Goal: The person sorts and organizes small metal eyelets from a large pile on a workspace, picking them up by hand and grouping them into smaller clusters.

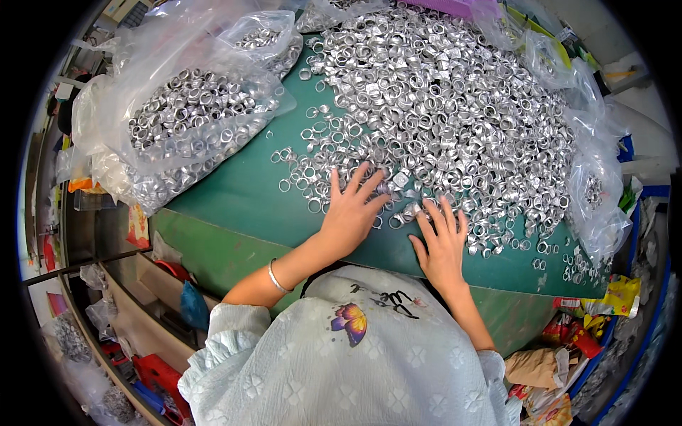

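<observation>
A large heap of silver-coloured metal rings [455,106] spreads over the green tabletop [249,192]. My left hand [349,216] rests at the near left edge of the heap, fingers spread among loose rings. A bracelet circles that wrist. My right hand [442,245] lies a little to the right, its fingers outstretched over rings at the near edge. Between the two hands are a few rings and a squarish silver piece [401,178]. Neither hand visibly grips anything, though some fingertips blend into the rings.
Clear plastic bags of rings [192,106] stand at the left of the table. More clear plastic [593,163] borders the heap on the right, and a purple container [455,6] sits at the back. Below the table are an open drawer [142,298] and colourful packets [614,298].
</observation>
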### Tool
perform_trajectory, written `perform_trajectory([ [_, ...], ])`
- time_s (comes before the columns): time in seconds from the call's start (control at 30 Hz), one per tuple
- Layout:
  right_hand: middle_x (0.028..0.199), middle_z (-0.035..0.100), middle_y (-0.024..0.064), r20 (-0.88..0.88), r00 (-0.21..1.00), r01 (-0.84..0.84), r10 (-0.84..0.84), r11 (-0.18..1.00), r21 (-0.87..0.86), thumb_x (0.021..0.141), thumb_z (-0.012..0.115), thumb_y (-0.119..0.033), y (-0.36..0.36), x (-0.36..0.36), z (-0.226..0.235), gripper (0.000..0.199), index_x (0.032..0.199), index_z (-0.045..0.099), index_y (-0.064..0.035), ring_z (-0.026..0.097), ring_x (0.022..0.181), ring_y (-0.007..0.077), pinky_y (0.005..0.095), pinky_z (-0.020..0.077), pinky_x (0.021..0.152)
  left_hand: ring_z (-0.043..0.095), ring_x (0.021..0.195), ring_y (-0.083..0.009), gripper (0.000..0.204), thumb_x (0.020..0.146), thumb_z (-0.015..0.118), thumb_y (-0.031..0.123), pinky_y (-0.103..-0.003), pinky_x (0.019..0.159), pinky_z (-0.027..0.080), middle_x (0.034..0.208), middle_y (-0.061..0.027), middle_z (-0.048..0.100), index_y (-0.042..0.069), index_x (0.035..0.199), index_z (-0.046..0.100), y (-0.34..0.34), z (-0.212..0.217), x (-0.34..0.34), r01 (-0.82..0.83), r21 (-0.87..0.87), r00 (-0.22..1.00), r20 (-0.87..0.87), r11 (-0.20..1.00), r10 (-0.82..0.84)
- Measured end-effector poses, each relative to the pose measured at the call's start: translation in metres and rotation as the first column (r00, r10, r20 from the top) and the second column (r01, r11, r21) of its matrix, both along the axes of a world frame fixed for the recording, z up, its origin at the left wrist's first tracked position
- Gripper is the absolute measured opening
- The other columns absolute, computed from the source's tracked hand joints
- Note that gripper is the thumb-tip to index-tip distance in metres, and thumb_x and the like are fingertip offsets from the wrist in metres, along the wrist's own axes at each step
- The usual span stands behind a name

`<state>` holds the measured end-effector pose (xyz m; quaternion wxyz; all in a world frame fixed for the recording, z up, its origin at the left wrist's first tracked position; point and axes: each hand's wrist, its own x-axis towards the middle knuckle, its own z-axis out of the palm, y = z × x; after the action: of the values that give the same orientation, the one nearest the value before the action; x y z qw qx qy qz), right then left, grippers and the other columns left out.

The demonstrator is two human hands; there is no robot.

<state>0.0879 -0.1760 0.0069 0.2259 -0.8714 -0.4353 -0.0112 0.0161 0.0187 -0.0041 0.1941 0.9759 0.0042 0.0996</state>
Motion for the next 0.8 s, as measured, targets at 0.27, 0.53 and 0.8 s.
perform_trajectory([
  [0.27, 0.105, 0.056, 0.0070, -0.045, 0.993, 0.115, -0.108, 0.965, 0.235, 0.071, 0.065, -0.003, -0.004, 0.008, 0.000, 0.017, 0.086, 0.058, -0.0050, 0.047, 0.112, 0.0295, 0.0464, 0.0249, 0.098, 0.039, 0.122, -0.0320, 0.029, 0.074, 0.063, 0.003, -0.060, 0.100, 0.020, 0.125, -0.0114, 0.045, 0.011, 0.102, 0.060, -0.011, 0.003, -0.003, -0.142, -0.208, 0.975, 0.141, 0.968, 0.174],
  [0.53, 0.108, 0.051, 0.0106, 0.022, 0.994, 0.105, -0.109, 0.983, 0.150, 0.073, 0.065, -0.010, 0.017, 0.010, 0.008, 0.026, 0.097, 0.059, -0.0012, 0.044, 0.106, 0.0295, 0.0437, 0.0296, 0.089, 0.047, 0.096, -0.0222, 0.037, 0.071, 0.070, 0.017, -0.036, 0.079, 0.032, 0.101, -0.0055, 0.051, 0.010, 0.105, 0.058, -0.039, 0.001, -0.007, -0.056, -0.120, 0.998, -0.025, 0.991, 0.053],
  [0.8, 0.094, 0.057, 0.0073, -0.012, 0.991, 0.129, -0.130, 0.956, 0.265, 0.071, 0.067, -0.008, 0.031, 0.023, 0.005, 0.010, 0.074, 0.057, -0.0047, 0.051, 0.091, 0.0237, 0.0383, 0.0353, 0.081, 0.050, 0.085, -0.0196, 0.030, 0.075, 0.063, 0.002, -0.029, 0.074, 0.038, 0.099, -0.0071, 0.053, 0.004, 0.104, 0.055, -0.029, 0.011, -0.010, -0.085, -0.602, 0.974, 0.118, 0.794, 0.194],
])
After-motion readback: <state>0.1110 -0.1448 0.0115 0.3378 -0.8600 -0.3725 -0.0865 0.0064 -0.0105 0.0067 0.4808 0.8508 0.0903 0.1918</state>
